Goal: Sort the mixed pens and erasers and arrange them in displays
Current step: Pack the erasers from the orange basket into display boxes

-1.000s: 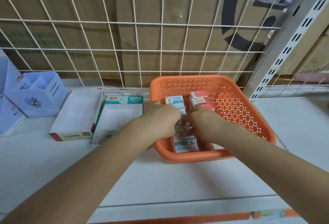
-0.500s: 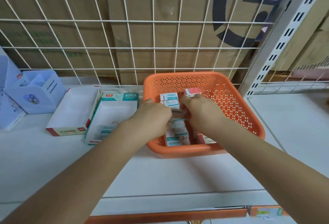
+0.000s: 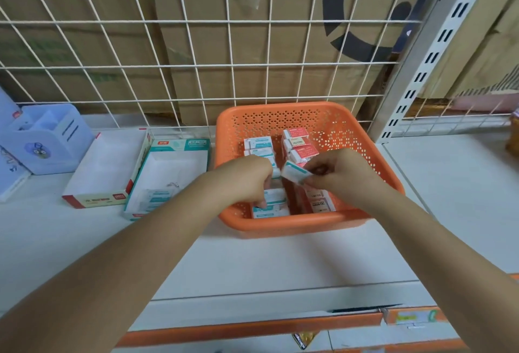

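An orange perforated basket [image 3: 331, 116] stands on the white shelf and holds two rows of erasers: teal-sleeved erasers [image 3: 258, 143] on the left, red-sleeved erasers [image 3: 300, 142] on the right. My right hand [image 3: 337, 175] pinches one teal-sleeved eraser [image 3: 293, 174] raised above the rows, tilted. Over the left row, my left hand [image 3: 247, 181] has its fingers curled down on the teal erasers; what its fingertips hold is hidden. Left of the basket lie a teal display box [image 3: 171, 178] with a few erasers inside and a red display box [image 3: 109, 167].
A pale blue desk organiser [image 3: 47, 142] stands at the far left of the shelf. White wire grid [image 3: 233, 66] with cardboard cartons behind backs the shelf. A slotted metal upright [image 3: 424, 66] rises right of the basket. The shelf's front edge carries an orange price strip [image 3: 252, 327].
My right hand has lifted a teal-sleeved eraser out of the basket and drawn back to the right. The left hand stays over the left row.
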